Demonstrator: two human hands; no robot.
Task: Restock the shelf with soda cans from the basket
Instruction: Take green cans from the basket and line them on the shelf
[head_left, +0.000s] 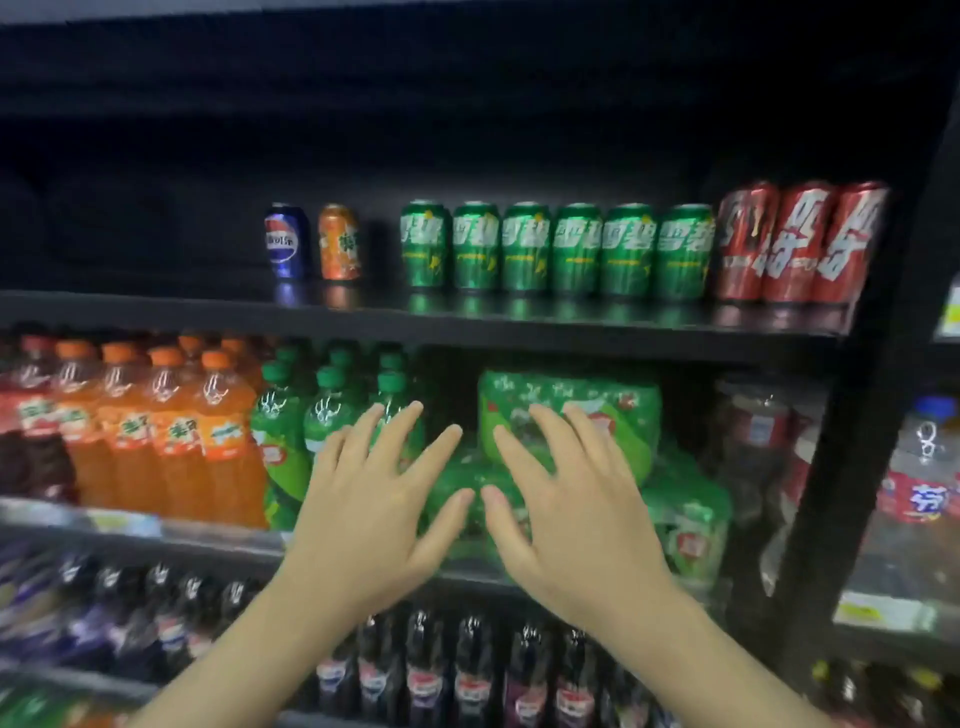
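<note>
On the black upper shelf (156, 306) stands a row of soda cans: a blue can (286, 240), an orange can (339, 242), several green cans (553, 247) and three red cans (800, 241) at the right end. My left hand (371, 506) and my right hand (571, 506) are held side by side in front of the shelf below, fingers spread and straight, holding nothing. No basket is in view.
The shelf below holds orange bottles (171, 431), green bottles (291, 426) and wrapped green packs (571, 410). Dark cola bottles (467, 670) fill the lowest shelf. A black upright post (857, 415) bounds the unit on the right, with more bottles (924, 467) beyond it.
</note>
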